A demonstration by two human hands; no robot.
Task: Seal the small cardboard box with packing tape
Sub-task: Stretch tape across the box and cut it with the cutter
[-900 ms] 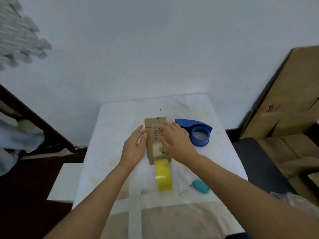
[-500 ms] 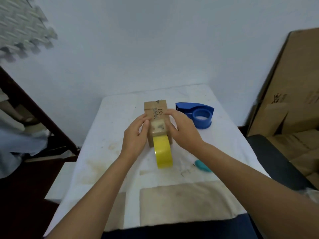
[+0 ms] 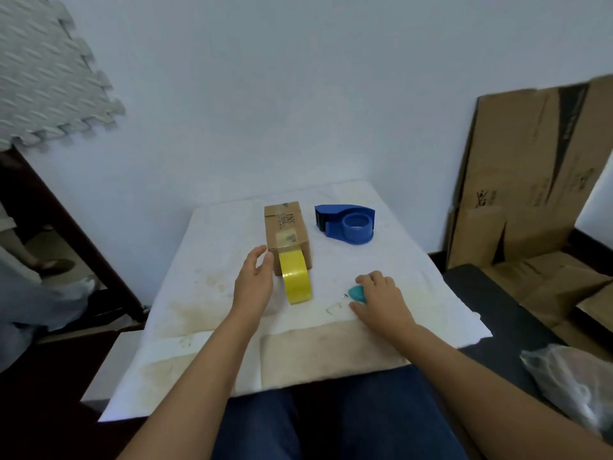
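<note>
A: Where's the box sitting?
B: Small brown cardboard box (image 3: 288, 233), matte, just past the left hand (image 3: 253, 283), whose curled fingers are lying loose at its near corner. Glossy yellow tape roll (image 3: 295, 282) is hanging off it.
A: Right hand (image 3: 381, 298)?
B: Palm down, closing on a rounded teal cutter (image 3: 357, 292).

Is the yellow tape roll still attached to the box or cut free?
Attached. A clear strip runs from the tape roll up onto the top of the box; no cut shows.
</note>
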